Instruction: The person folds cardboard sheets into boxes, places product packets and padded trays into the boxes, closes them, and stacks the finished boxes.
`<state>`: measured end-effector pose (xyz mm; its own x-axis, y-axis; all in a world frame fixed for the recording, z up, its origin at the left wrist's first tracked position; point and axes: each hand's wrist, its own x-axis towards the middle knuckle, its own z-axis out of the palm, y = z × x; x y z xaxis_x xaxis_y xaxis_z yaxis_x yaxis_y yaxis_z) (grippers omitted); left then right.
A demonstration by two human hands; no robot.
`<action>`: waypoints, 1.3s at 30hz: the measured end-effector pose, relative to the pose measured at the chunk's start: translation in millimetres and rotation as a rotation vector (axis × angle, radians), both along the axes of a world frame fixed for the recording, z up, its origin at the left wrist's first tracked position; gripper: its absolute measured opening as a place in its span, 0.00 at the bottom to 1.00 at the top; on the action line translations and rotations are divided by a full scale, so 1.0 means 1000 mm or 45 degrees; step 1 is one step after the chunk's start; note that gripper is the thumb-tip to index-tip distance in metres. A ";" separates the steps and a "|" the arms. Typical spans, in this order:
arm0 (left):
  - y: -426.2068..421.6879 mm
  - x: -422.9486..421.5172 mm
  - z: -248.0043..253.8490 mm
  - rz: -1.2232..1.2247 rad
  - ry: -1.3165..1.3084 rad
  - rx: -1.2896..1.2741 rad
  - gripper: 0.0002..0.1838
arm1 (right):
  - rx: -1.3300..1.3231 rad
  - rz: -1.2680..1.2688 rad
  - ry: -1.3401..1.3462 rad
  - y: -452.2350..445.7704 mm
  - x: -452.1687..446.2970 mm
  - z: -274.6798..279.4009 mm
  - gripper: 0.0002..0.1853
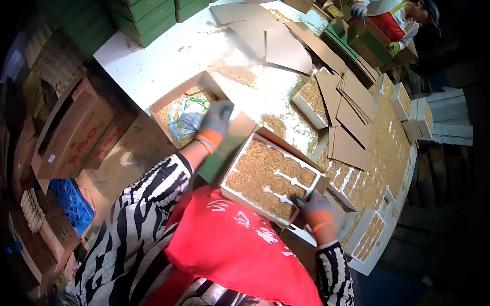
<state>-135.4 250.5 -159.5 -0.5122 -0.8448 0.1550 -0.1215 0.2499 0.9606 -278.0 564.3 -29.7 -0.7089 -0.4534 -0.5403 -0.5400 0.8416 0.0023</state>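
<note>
Tray (238, 160) gripped by right hand (316, 206), left hand (218, 117) — at open carton (212, 86)

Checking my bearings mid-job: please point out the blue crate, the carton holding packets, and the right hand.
Blue crate (75, 205): head view, latticed face.
Carton holding packets (212, 86): head view, far inner wall.
Right hand (317, 208): head view, back of the glove.

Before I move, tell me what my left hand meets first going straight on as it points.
Most likely the side wall of the open cardboard box, close by your left hand. Depth is unclear: if the hand is above the rim, it may pass over towards the white tabletop.
</note>
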 end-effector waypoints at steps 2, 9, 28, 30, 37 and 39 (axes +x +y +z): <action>-0.027 0.026 0.007 0.204 -0.760 -0.264 0.14 | 0.137 0.124 0.095 -0.005 -0.005 -0.024 0.28; -0.064 0.048 -0.053 0.029 -1.336 -0.220 0.25 | -0.614 0.003 -0.106 0.007 -0.022 0.023 0.21; -0.041 0.075 0.021 0.292 -0.514 0.199 0.13 | -0.589 0.886 0.586 0.092 -0.291 -0.092 0.32; 0.001 0.046 0.067 0.138 -0.195 0.166 0.11 | -0.639 0.910 0.761 0.093 -0.272 -0.064 0.29; 0.142 -0.005 0.093 -0.880 -1.067 -1.390 0.18 | -1.064 0.668 0.638 0.078 -0.127 0.039 0.26; 0.131 0.004 0.101 -0.670 -0.867 -1.308 0.21 | -1.174 0.665 0.673 0.061 -0.084 0.054 0.28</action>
<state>-131.6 381.2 -58.0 -0.9667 -0.1800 0.1821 -0.1644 0.9816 0.0974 -361.7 624.8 24.0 -0.3596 -0.8193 0.4465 -0.9331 0.3203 -0.1638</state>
